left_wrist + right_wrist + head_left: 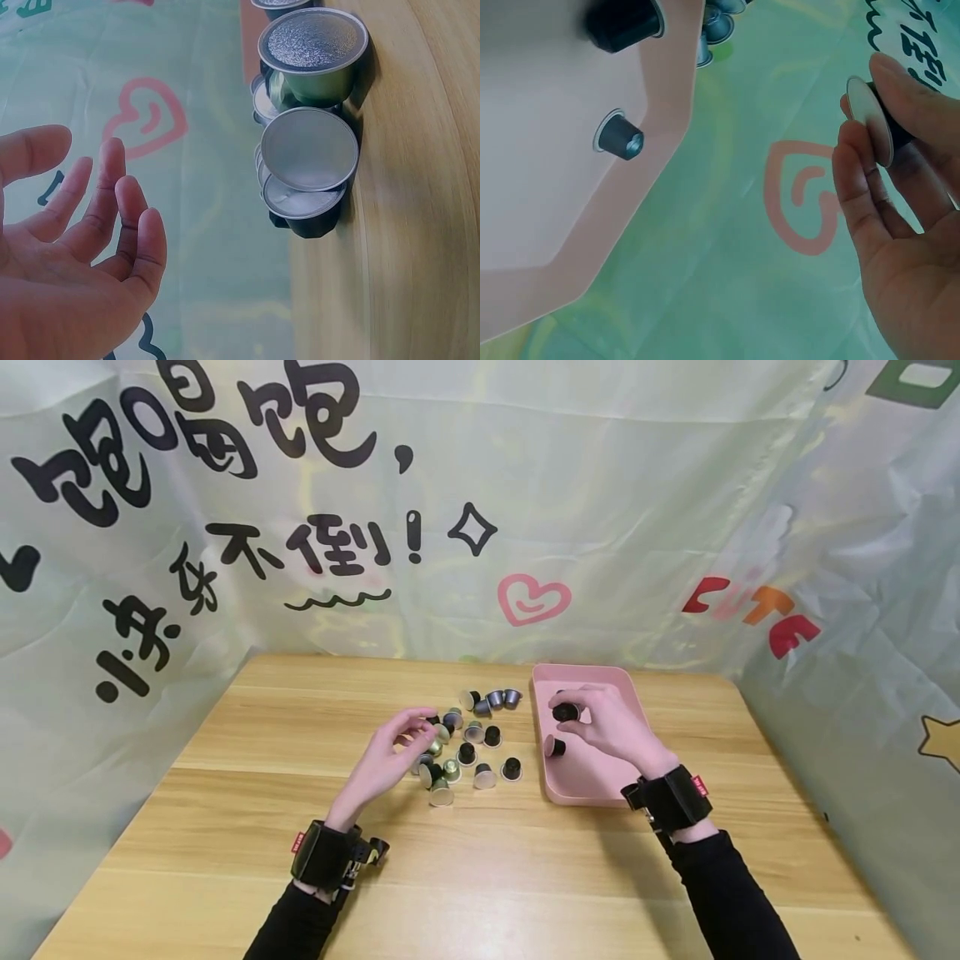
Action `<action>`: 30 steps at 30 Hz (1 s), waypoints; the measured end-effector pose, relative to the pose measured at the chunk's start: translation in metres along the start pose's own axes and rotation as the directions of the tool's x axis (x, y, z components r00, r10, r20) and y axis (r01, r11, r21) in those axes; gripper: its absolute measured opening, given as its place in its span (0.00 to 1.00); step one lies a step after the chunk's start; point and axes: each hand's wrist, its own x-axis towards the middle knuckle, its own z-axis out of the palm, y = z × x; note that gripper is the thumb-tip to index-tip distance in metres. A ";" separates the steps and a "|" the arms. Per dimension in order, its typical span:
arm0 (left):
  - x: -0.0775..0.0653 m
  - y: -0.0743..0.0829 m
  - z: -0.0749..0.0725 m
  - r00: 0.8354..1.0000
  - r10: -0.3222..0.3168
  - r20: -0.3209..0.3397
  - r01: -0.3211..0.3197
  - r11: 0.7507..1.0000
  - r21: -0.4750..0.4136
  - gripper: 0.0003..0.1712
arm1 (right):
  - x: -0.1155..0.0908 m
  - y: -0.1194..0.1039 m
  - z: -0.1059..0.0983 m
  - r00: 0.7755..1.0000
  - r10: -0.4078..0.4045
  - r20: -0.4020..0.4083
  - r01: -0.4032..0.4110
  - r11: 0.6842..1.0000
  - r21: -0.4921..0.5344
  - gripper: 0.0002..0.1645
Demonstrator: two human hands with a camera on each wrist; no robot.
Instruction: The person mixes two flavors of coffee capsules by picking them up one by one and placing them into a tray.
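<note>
"Right of centre in the head view, the right hand (617,727) pinches a dark capsule (566,712) between thumb and fingers, over the pink tray (588,777). And the left?"

"Left of centre, the left hand (382,760) has its fingers parted and loosely bent, with nothing in them, near the loose capsules (467,753) mid-frame. The left wrist view shows a gap between them."

"What would setting the dark capsule down well call for?"

"Probably a light pinch near the rim, since a thin shell might dent, and a low release. Dropped, the tapered body could roll into the side-lying capsule (555,746) at the tray's left side."

"What is hard to make out?"

"The right hand covers part of the tray. At upper left, the right wrist view shows two capsules in it; the blurred capsule (626,22) is cut by the top edge, and which is the side-lying one cannot be told. The loose capsules overlap, some behind the left fingers, so no count is sure."

"And farther out?"

"The wooden table (450,885) and both black sleeves (731,897) run off the bottom; at upper left, lettering on the printed cloth (637,485) is cut off."
</note>
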 end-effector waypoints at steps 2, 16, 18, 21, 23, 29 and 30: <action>0.000 0.000 0.000 1.000 0.004 0.001 -0.004 1.000 0.003 0.22 | 0.002 0.003 0.000 1.000 0.013 0.014 -0.013 1.000 0.006 0.17; -0.001 0.001 -0.001 1.000 -0.001 0.000 0.001 1.000 0.010 0.23 | 0.011 0.025 -0.003 0.998 0.034 0.046 -0.037 0.996 0.075 0.13; -0.001 0.001 -0.001 1.000 -0.004 -0.002 0.004 1.000 0.012 0.23 | 0.013 0.029 -0.004 0.999 0.035 0.030 -0.036 0.998 0.055 0.12; -0.001 0.000 -0.001 1.000 -0.002 -0.002 0.002 1.000 0.014 0.23 | 0.015 0.035 -0.005 0.998 0.056 0.018 -0.056 0.998 0.018 0.11; -0.001 0.000 -0.001 1.000 0.001 -0.001 -0.001 1.000 0.011 0.23 | 0.015 0.039 -0.007 0.996 0.087 0.030 -0.087 0.996 0.014 0.10; 0.000 -0.002 -0.001 1.000 0.003 -0.004 -0.003 1.000 0.007 0.22 | 0.015 0.050 -0.009 0.982 0.173 0.077 -0.177 0.983 0.052 0.13; 0.000 -0.002 -0.001 1.000 0.003 -0.004 -0.003 1.000 0.008 0.22 | 0.015 0.052 -0.009 0.981 0.178 0.082 -0.183 0.982 0.054 0.13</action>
